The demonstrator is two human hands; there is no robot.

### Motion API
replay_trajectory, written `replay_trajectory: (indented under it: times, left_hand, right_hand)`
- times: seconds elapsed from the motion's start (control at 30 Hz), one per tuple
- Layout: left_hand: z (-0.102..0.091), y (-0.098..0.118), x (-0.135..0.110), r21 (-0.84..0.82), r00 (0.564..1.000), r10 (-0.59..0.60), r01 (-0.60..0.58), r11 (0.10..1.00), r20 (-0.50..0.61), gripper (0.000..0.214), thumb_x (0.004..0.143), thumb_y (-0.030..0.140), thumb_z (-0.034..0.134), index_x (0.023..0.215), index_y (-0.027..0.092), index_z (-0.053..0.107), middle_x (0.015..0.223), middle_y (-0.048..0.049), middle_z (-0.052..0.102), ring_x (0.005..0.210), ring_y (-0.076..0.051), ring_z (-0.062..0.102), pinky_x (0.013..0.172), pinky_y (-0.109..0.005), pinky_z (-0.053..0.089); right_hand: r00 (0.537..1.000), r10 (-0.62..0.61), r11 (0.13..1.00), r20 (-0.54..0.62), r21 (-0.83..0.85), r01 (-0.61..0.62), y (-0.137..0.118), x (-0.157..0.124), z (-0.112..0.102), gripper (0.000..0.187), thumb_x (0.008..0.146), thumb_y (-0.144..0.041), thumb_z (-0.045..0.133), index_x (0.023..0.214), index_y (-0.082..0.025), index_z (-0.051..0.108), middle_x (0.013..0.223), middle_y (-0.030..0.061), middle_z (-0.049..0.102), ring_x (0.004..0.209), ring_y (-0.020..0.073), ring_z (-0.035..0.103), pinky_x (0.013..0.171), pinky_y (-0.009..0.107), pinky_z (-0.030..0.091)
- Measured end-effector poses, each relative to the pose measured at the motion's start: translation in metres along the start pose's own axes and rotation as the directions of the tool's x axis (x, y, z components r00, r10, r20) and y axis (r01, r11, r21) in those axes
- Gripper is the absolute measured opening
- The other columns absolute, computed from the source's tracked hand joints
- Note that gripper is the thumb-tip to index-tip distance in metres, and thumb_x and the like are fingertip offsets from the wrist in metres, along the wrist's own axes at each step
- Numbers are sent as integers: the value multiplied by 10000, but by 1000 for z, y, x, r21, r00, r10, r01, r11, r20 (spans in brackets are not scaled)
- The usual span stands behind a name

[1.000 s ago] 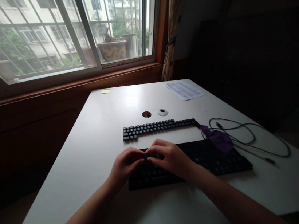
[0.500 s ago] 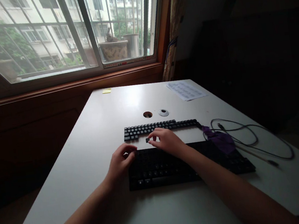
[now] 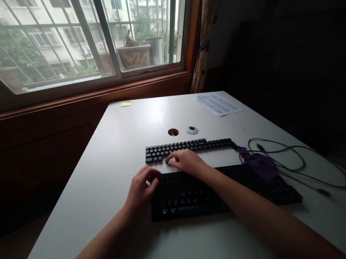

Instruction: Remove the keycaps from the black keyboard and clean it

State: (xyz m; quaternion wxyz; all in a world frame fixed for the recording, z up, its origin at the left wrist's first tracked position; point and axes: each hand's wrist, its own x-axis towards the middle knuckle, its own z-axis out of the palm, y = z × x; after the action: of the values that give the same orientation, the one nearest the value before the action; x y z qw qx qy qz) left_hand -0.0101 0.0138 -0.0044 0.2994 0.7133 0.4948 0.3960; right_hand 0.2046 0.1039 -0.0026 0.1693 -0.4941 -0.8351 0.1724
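Reaching over a white table [image 3: 87, 183] and a black keyboard [image 3: 187, 202], a right hand [image 3: 186, 160] pinches one small keycap [image 3: 167, 161].
The keyboard lies across the near half of the table; beyond it, loose keycaps stand in close rows [image 3: 178, 146], and the right hand reaches so near them that a stray knuckle could jog them out of line. A purple cloth [image 3: 262, 166] overlaps the keyboard's far right side. The left hand [image 3: 140, 187] curls at the far left corner; I cannot tell whether it grips the edge, but a push there might slide the keyboard. The right finger and thumb are closed on the small keycap, between keyboard and rows, right of the short nearest row; a slack pinch could tip it or let it drop.
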Motion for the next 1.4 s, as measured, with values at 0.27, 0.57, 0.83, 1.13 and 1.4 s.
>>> replay_trajectory:
  times: [0.27, 0.57, 0.83, 1.13, 1.4]
  left_hand:
    - [0, 0, 0, -5, 1000, 23, -23, 1000, -3, 160, 857, 111, 537, 920, 193, 660, 893, -37, 615, 808, -163, 601, 588, -209, 482]
    - [0, -2, 0, 20, 1000, 24, -24, 1000, 10, 155, 865, 115, 532, 925, 191, 654, 886, -37, 605, 809, -163, 590, 592, -215, 477]
    - [0, -1, 0, 36, 999, 28, -28, 999, 20, 147, 873, 122, 530, 924, 190, 649, 886, -37, 591, 790, -158, 584, 578, -212, 475]
    - [0, 2, 0, 46, 999, 21, -22, 999, 26, 151, 871, 119, 537, 925, 197, 654, 889, -40, 593, 810, -170, 587, 592, -219, 482]
    - [0, 0, -1, 61, 999, 38, -40, 997, 20, 151, 872, 109, 538, 923, 196, 652, 884, -36, 594, 804, -167, 583, 626, -232, 483]
  right_hand:
    - [996, -58, 998, -70, 25, 60, -2, -6, -4, 220, 896, -311, 626, 1081, -257, 732, 951, 24, 725, 799, 151, 660, 785, 272, 485]
    - [987, -148, 978, -55, -154, 138, -3, -13, 1, 268, 945, -337, 542, 1135, -318, 731, 974, 23, 672, 807, 151, 642, 719, 261, 466]
    - [993, -109, 979, -36, -179, 101, -7, -11, 3, 319, 976, -348, 482, 1219, -318, 687, 1025, 35, 670, 851, 167, 651, 739, 268, 478]
    - [994, -103, 978, -38, -188, 94, -7, -9, 5, 333, 976, -344, 473, 1239, -320, 675, 1024, 34, 663, 840, 165, 647, 732, 264, 476]
    - [993, -111, 974, -43, -203, 100, -8, -10, 6, 340, 978, -347, 461, 1246, -317, 669, 1020, 34, 657, 835, 170, 645, 713, 272, 465]
